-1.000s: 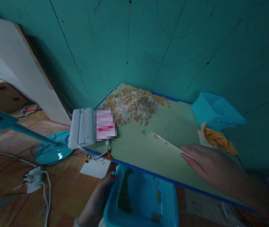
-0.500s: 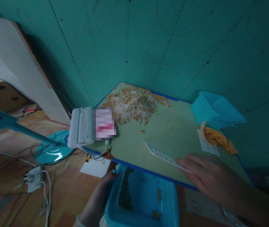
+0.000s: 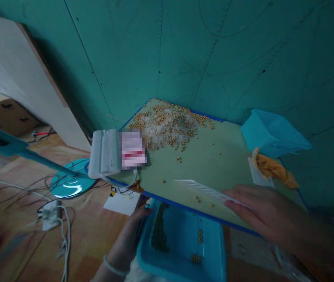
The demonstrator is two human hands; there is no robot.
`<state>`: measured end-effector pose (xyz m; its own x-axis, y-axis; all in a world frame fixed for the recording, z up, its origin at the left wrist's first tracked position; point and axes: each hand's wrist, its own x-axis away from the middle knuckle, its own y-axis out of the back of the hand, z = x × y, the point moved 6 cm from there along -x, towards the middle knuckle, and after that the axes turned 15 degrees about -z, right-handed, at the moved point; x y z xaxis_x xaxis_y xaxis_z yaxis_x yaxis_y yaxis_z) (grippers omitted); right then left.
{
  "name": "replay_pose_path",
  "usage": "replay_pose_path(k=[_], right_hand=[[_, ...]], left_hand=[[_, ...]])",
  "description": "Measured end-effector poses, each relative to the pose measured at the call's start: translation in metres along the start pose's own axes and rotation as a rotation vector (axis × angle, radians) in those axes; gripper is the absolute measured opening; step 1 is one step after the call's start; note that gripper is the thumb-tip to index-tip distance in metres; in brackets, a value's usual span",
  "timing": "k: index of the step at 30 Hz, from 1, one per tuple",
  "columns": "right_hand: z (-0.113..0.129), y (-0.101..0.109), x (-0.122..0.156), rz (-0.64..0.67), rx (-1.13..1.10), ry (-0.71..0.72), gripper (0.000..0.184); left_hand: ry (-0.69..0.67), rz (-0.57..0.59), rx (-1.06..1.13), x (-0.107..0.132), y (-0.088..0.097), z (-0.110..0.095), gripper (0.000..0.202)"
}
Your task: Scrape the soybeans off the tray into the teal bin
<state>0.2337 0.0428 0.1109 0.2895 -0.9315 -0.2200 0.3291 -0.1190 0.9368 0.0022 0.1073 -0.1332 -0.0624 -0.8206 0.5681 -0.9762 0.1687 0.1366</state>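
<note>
My right hand [image 3: 258, 211] is closed around the end of a white slotted spatula [image 3: 204, 188], held low over the green tabletop [image 3: 228, 164]. A few loose yellow beans [image 3: 198, 199] lie between the spatula and the table's blue front edge. Farther back is a heap of yellow beans [image 3: 168, 121] mixed with white, clear-looking bits. Below the front edge, my left hand [image 3: 134, 227] grips the left side of a blue basin [image 3: 181, 270]; some of its fingers are hidden. Inside, dark green small pieces [image 3: 159, 231] line the left, and yellow beans sit at the right.
A grey-white device with a blurred screen [image 3: 105, 152] is clamped at the table's left. An open blue box [image 3: 273, 133] and an orange cloth [image 3: 273, 168] lie to the right. A blue stand [image 3: 73, 184], cables and a power strip [image 3: 49, 215] occupy the floor. A green wall stands behind.
The spatula has swung to a flatter angle, its tip slightly blurred. Several loose beans now show near the front edge. My left hand still holds the basin; the view has shifted a little.
</note>
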Motion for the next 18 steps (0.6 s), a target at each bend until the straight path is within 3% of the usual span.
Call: replay_pose_path(k=[3, 6, 10, 13, 18], right_hand=[[-0.034, -0.003, -0.015, 0.116, -0.151, -0.263, 0.028], [-0.072, -0.015, -0.022, 0.226, -0.418, -0.513, 0.030], [-0.108, -0.034, -0.020, 0.200, -0.570, -0.707, 0.028], [-0.110, -0.049, -0.011, 0.198, -0.604, -0.767, 0.026], [-0.092, -0.061, 0.000, 0.208, -0.628, -0.837, 0.025]], left_hand=[[0.058, -0.032, -0.010, 0.003, 0.002, -0.003, 0.006], [0.026, -0.045, 0.016, 0.005, 0.003, -0.011, 0.010], [-0.021, -0.071, 0.075, 0.005, 0.005, -0.015, 0.012], [0.001, -0.066, 0.104, 0.003, 0.005, -0.008, 0.013], [0.076, -0.021, 0.160, -0.003, 0.000, 0.003, 0.021]])
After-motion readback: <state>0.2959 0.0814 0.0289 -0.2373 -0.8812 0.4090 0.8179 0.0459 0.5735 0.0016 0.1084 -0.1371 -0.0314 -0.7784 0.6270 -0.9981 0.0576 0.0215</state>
